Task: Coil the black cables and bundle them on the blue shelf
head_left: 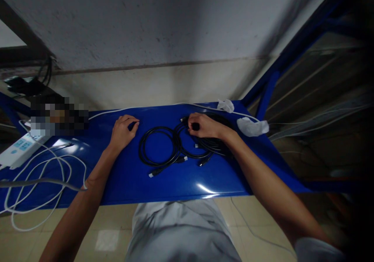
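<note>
My left hand [123, 131] rests on the blue table, left of the cables. Its fingers are curved, with a gap between thumb and forefinger and nothing visible in them. A coiled black cable [160, 164] with metal-tipped plugs lies between my hands. Over a second looped cable [193, 155] and a thicker bundle of black cables [214, 147], my right hand [204, 125] has its fingers curled round something black, which looks like part of a black cable. The hand hides much of what it grips. A metal plug tip [183, 119] shows just left of those fingers.
A white power strip [22, 149] and loops of white cord [62, 168] occupy the left end of the blue table [175, 184]. Crumpled white pieces [253, 126] lie at the right. A white cord runs along the back edge by the wall [163, 82]. Blue frame bars [267, 90] rise at right.
</note>
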Demonstrator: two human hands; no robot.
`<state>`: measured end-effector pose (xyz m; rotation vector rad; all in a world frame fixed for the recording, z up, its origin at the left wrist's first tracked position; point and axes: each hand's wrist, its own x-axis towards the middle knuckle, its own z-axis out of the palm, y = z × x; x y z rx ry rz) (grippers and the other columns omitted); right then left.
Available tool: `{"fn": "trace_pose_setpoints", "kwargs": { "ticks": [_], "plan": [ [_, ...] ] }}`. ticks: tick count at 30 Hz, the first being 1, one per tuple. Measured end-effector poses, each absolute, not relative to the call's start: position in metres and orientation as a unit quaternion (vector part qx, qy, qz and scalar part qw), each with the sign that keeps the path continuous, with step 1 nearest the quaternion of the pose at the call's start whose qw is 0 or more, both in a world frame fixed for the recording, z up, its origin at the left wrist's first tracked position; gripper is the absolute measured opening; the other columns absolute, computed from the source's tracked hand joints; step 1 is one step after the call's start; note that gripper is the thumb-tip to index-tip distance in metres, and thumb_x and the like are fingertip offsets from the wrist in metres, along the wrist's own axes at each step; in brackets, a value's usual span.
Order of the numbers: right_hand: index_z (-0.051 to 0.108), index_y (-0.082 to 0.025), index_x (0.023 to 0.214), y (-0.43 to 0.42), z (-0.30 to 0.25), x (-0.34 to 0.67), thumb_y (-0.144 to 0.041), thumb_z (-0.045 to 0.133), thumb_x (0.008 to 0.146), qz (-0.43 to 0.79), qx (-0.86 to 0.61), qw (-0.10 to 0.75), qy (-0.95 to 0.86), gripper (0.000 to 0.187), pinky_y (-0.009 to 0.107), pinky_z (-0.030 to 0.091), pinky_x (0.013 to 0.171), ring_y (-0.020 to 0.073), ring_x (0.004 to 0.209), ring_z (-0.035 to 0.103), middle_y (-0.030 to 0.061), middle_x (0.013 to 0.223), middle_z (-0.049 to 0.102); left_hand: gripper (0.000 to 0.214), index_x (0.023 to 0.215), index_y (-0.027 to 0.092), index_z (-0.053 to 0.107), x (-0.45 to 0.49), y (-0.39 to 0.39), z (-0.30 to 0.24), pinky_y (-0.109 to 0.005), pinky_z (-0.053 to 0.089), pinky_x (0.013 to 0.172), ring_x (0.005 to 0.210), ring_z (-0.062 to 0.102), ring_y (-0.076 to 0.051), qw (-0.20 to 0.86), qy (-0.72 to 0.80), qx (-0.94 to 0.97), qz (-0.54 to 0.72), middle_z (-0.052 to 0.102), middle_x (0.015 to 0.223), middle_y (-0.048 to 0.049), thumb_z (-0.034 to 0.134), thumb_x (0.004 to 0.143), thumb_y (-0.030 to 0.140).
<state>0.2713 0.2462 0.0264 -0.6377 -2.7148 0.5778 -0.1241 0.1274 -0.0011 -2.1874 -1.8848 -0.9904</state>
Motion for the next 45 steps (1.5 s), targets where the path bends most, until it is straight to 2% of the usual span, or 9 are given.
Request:
{"fn": "trace_pose_setpoints", "kwargs": {
  "ticks": [3,8,12,16,21,26,30,38,45],
  "plan": [
    [0.071,-0.019,0.097,0.243,0.027,0.270,-0.025,0.072,0.096,0.177,-0.243,0.153,-0.942,0.007,0.037,0.052,0.091,0.0232,0.095,0.066,0.0084,0.105,0.070,0.020,0.109,0.024,0.080,-0.121,0.126,0.000,-0.050,0.054,0.107,0.110,0.073,-0.030,0.049,-0.614,-0.717,-0.327,0.079,0.114,-0.0082,0.064,0.105,0.033],
    [0.070,-0.015,0.131,0.222,0.035,0.256,-0.041,0.061,0.111,0.144,-0.241,0.174,-0.944,0.034,0.048,0.053,0.109,0.0314,0.118,0.068,0.0172,0.129,0.070,0.021,0.113,0.024,0.079,-0.115,0.124,0.003,-0.049,0.054,0.106,0.110,0.072,-0.029,0.055,-0.613,-0.714,-0.333,0.079,0.116,-0.0084,0.062,0.106,0.034],
    [0.071,-0.018,0.135,0.196,0.040,0.241,-0.056,0.063,0.109,0.169,-0.173,0.198,-0.950,0.047,0.050,0.051,0.117,0.0312,0.125,0.068,0.0156,0.133,0.070,0.021,0.115,0.023,0.079,-0.112,0.122,0.007,-0.048,0.055,0.106,0.112,0.073,-0.028,0.070,-0.605,-0.711,-0.351,0.079,0.117,-0.0088,0.062,0.108,0.034],
    [0.070,-0.017,0.138,0.179,0.036,0.232,-0.062,0.067,0.105,0.170,-0.121,0.197,-0.958,0.055,0.055,0.050,0.120,0.0319,0.125,0.067,0.0162,0.133,0.069,0.021,0.115,0.023,0.079,-0.108,0.121,0.010,-0.047,0.055,0.107,0.111,0.074,-0.027,0.078,-0.591,-0.713,-0.368,0.080,0.116,-0.0083,0.063,0.108,0.035],
    [0.061,-0.013,0.147,0.177,0.032,0.229,-0.059,0.052,0.112,0.140,-0.175,0.198,-0.954,0.059,0.054,0.052,0.118,0.0344,0.129,0.063,0.0209,0.139,0.062,0.021,0.117,0.024,0.078,-0.103,0.119,0.011,-0.047,0.054,0.107,0.111,0.074,-0.026,0.072,-0.578,-0.725,-0.366,0.081,0.117,-0.0072,0.064,0.109,0.037],
    [0.064,-0.013,0.133,0.182,0.032,0.229,-0.053,0.035,0.118,0.097,-0.250,0.167,-0.949,0.053,0.055,0.053,0.108,0.0331,0.114,0.063,0.0190,0.124,0.066,0.023,0.121,0.025,0.078,-0.098,0.118,0.011,-0.046,0.054,0.105,0.111,0.073,-0.027,0.056,-0.536,-0.776,-0.326,0.081,0.119,-0.0067,0.070,0.107,0.041],
    [0.067,-0.015,0.128,0.187,0.030,0.233,-0.055,0.038,0.117,0.096,-0.231,0.159,-0.955,0.050,0.051,0.051,0.106,0.0306,0.107,0.061,0.0165,0.118,0.065,0.028,0.122,0.023,0.079,-0.094,0.116,0.009,-0.046,0.053,0.105,0.113,0.072,-0.027,0.029,-0.505,-0.810,-0.296,0.081,0.118,-0.0079,0.072,0.106,0.045],
    [0.071,-0.017,0.123,0.190,0.030,0.235,-0.061,0.042,0.114,0.065,-0.232,0.141,-0.960,0.053,0.046,0.049,0.098,0.0304,0.110,0.057,0.0179,0.128,0.061,0.026,0.122,0.023,0.079,-0.095,0.117,0.008,-0.046,0.052,0.106,0.113,0.072,-0.026,0.011,-0.489,-0.821,-0.293,0.080,0.117,-0.0079,0.072,0.106,0.043],
    [0.074,-0.016,0.114,0.196,0.036,0.240,-0.065,0.042,0.113,0.043,-0.241,0.095,-0.965,0.058,0.042,0.046,0.095,0.0276,0.099,0.058,0.0159,0.115,0.064,0.026,0.123,0.023,0.080,-0.094,0.118,0.008,-0.047,0.054,0.105,0.112,0.072,-0.027,0.000,-0.487,-0.822,-0.295,0.080,0.117,-0.0084,0.070,0.107,0.041]
  ]
}}
